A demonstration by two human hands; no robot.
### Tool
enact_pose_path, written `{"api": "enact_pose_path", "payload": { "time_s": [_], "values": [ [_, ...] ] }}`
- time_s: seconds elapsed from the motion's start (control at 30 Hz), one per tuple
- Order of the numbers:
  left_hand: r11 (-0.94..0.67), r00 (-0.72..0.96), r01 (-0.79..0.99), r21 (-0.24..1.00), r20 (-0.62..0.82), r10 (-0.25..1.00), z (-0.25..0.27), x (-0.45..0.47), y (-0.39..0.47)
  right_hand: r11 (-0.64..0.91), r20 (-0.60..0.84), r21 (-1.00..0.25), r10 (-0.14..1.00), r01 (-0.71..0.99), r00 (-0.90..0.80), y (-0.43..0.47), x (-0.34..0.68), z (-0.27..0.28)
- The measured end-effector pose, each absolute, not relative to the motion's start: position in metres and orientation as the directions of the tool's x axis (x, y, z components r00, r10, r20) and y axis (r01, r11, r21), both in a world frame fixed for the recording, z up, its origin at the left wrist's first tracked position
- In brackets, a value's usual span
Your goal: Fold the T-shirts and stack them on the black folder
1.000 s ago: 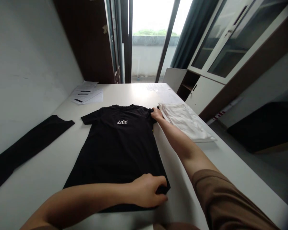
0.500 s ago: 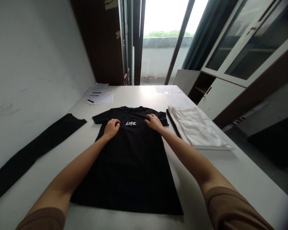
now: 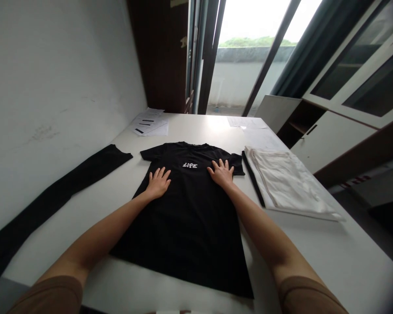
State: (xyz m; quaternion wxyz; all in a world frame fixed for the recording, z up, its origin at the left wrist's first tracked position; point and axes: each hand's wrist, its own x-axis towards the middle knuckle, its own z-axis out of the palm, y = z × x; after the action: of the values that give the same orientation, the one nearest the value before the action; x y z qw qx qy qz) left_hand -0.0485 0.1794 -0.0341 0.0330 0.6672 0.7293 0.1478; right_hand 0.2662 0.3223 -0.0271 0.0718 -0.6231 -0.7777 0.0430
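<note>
A black T-shirt (image 3: 190, 226) lies spread flat on the white table (image 3: 118, 288), its neck toward the far end and its hem toward me. White lettering (image 3: 190, 165) is printed across its chest. My left hand (image 3: 159, 182) rests with fingers spread on the left side of the shirt's chest. On the opposite side, below the right sleeve, my right hand (image 3: 222, 173) lies flat on the cloth, its fingers spread too. Neither hand grips anything.
Dark folded trousers or similar black cloth (image 3: 75, 174) stretch along the left by the wall. A folded white cloth (image 3: 281, 179) lies at right, black fabric showing under its edge. Papers (image 3: 152, 123) sit at the far left; more sheets (image 3: 249, 124) lie far right.
Both hands have opened from curled fingers to spread, flat fingers on the shirt. My left hand has slid a little nearer me. The camera view has turned slightly left.
</note>
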Motion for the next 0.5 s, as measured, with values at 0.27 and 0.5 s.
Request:
{"api": "enact_pose_path", "payload": {
  "time_s": [0.27,0.5],
  "values": [
    [0.512,-0.589,0.788,0.343,0.174,0.789,0.008,-0.149,0.238,0.07,0.151,-0.129,0.987,0.989,-0.05,0.317,0.272,-0.025],
    [0.558,-0.596,0.763,0.327,0.022,0.802,0.008,-0.182,0.31,0.01,0.076,-0.14,0.997,0.99,0.001,0.327,0.287,-0.029]
  ]
}}
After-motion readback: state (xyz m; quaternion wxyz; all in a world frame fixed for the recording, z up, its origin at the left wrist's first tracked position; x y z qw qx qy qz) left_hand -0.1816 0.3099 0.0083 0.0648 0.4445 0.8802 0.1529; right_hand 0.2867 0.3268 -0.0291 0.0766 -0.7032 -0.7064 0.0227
